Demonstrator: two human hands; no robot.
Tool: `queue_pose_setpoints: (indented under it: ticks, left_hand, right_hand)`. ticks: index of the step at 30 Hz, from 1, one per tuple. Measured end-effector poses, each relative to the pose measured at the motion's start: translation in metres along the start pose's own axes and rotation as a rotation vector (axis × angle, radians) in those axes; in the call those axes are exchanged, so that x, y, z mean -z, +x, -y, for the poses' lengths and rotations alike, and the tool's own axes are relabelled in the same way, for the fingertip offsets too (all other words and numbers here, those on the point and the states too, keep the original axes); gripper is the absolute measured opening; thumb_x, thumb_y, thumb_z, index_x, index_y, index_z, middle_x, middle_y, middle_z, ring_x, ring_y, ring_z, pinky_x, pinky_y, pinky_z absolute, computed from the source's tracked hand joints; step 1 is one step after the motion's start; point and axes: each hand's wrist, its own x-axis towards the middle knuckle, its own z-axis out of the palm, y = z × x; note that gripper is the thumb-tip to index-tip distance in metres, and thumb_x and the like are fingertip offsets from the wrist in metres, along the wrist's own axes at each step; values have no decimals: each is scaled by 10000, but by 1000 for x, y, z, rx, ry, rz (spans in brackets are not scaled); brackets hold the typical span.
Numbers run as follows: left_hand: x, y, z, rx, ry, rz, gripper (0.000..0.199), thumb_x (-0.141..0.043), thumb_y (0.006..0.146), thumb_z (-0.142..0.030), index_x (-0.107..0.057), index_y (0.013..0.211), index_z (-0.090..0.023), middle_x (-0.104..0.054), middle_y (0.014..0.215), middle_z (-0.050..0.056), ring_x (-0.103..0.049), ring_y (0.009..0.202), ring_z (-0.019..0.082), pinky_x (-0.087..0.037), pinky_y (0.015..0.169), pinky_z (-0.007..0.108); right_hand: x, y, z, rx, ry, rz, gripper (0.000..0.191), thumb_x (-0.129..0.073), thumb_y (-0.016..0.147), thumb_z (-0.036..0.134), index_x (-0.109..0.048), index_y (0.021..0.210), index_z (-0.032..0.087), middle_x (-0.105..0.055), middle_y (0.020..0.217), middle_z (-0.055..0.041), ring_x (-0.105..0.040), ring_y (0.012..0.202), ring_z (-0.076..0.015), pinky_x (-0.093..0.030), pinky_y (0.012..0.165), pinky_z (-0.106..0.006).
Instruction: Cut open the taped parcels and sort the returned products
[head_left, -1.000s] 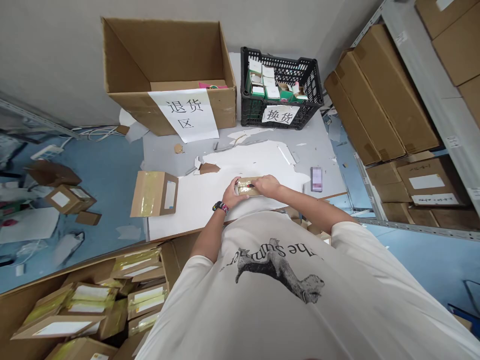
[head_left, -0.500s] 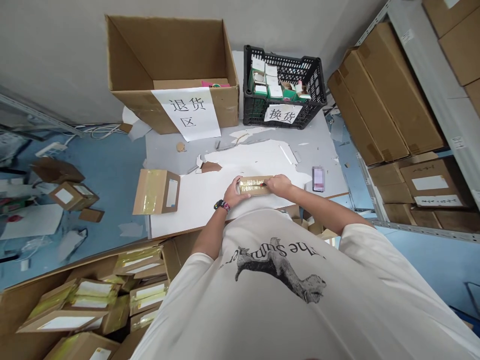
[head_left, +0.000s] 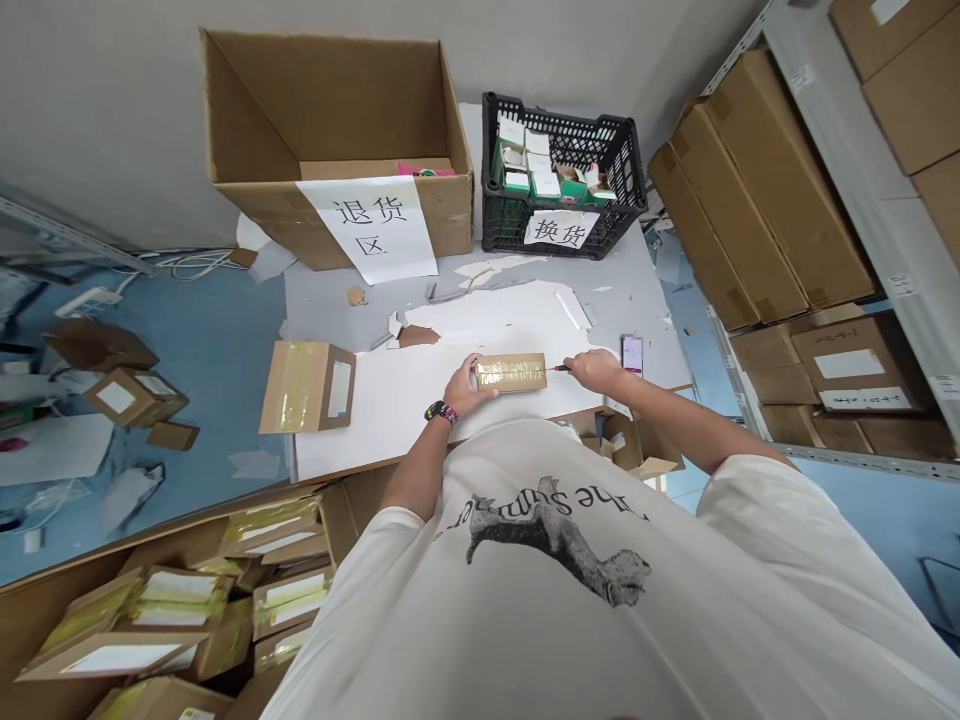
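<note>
A small box (head_left: 511,372) wrapped in glossy yellowish tape lies flat on a white sheet (head_left: 405,400). The left hand (head_left: 466,390) grips its left end; the right hand (head_left: 594,370), just off the right end, pinches a thin red-marked tool (head_left: 559,368), tip near the box.

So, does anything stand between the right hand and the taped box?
Nothing visible does. The right hand holds a small red-tipped tool, its tip pointing at the taped cardboard box across a small gap above the white board.
</note>
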Motion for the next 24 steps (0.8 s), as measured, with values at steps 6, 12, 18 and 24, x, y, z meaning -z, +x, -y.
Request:
queue_pose_setpoints:
  ticks: [6, 12, 18, 24]
  left_hand:
    - [2, -5, -11, 21, 92, 20, 1061, -986, 742, -492, -518, 1674, -297, -722, 1562, 102, -712, 1385, 369, -591, 1191, 531]
    - [1, -4, -15, 27, 128, 27, 1050, -982, 748, -490, -534, 1679, -306, -760, 1483, 100, -720, 1372, 384, -600, 1164, 540]
    - [3, 1, -10, 1, 112, 28, 1064, -960, 739, -448, -506, 1690, -301, -723, 1575, 104, -719, 1381, 331, -586, 1185, 492]
    - [6, 3, -8, -23, 192, 20, 1031, -979, 728, -437, -539, 1650, -297, -745, 1532, 103, -712, 1407, 356, -581, 1215, 526]
  right_hand:
    - [-7, -4, -11, 36, -52, 35, 374, -483, 1192, 288, -772, 1404, 179, -858, 1245, -229, -813, 1192, -359, -529, 969, -410]
    - [-20, -8, -33, -13, -6, 23, 393, -446, 1221, 333, -762, 1419, 209, -853, 1270, -204, -805, 1158, -357, -506, 942, -411]
    - [-41, -12, -44, -36, 97, -13, 389, -445, 1240, 382, -750, 1441, 247, -846, 1338, -163, -786, 1181, -323, -482, 950, -378]
    - [-64, -17, -36, -57, 161, -55, 421, -432, 1243, 406, -727, 1497, 246, -839, 1364, -164, -793, 1179, -333, -499, 943, -386]
